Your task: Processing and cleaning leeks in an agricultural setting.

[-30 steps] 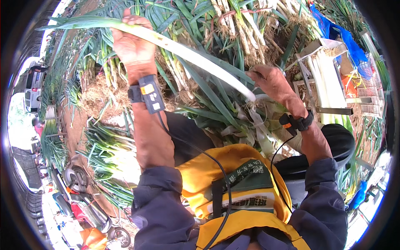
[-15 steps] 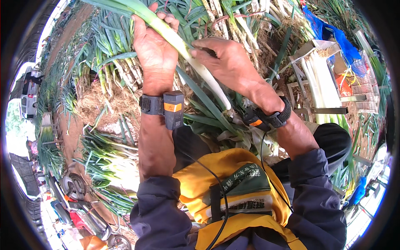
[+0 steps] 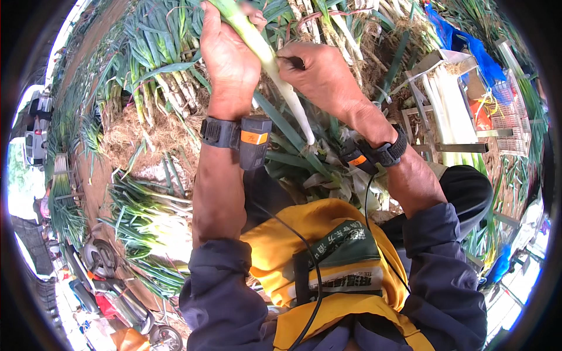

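Observation:
A long green onion (image 3: 290,100) slants across in front of me, its leafy end toward the far left and its white root end pointing down toward me. My left hand (image 3: 230,58) is closed round the upper, green part, palm up. At the middle of the stalk, the curled fingers and thumb of my right hand (image 3: 328,76) pinch against its side. Whether they hold a loose outer layer is hidden. Beneath the stalk lie dark green leaves and pale peelings (image 3: 351,190).
Bundles of unpeeled green onions (image 3: 175,88) with dirty roots lie ahead. A metal rack (image 3: 418,111) at right holds white peeled stalks (image 3: 448,111), beside a pale plastic crate (image 3: 512,111) and blue sheeting (image 3: 462,41). More green onions (image 3: 146,216) lie left, near a parked two-wheeler (image 3: 117,292).
My left hand has moved slightly right and away from me. The green onion now stands steeper, and its root end has shifted left. My right hand remains against the stalk.

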The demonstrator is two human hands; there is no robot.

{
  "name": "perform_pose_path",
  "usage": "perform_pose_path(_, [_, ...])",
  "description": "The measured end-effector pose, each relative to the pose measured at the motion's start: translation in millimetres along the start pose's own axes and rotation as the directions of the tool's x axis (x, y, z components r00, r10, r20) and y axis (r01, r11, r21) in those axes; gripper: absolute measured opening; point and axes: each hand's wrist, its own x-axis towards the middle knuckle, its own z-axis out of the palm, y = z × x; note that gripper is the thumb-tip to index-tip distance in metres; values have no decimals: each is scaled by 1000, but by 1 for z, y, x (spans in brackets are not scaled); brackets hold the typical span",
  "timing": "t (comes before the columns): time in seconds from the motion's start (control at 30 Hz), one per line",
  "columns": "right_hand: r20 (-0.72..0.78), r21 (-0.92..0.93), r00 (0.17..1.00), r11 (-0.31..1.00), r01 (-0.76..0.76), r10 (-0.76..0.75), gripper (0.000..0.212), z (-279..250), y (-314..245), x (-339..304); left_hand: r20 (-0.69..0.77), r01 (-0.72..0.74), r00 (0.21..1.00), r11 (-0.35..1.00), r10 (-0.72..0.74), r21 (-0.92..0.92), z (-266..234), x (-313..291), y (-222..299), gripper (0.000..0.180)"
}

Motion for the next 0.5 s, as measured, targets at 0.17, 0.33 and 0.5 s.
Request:
perform_pose_path(0.17, [-43, 89, 999, 996, -17, 21, 15, 5, 4, -4, -17, 29, 999, 999, -29, 22, 1, 1, 4, 47])
perform_pose_path(0.33, [-15, 370, 973, 905, -209, 231, 15, -9, -6, -19, 69, 81, 994, 997, -79, -20, -4, 7, 10, 50])
perform_pose_path(0.5, [128, 749, 893, 548, -372, 431, 15, -29, -7, -41, 196, 33, 981, 994, -13, -100, -20, 18, 22, 48])
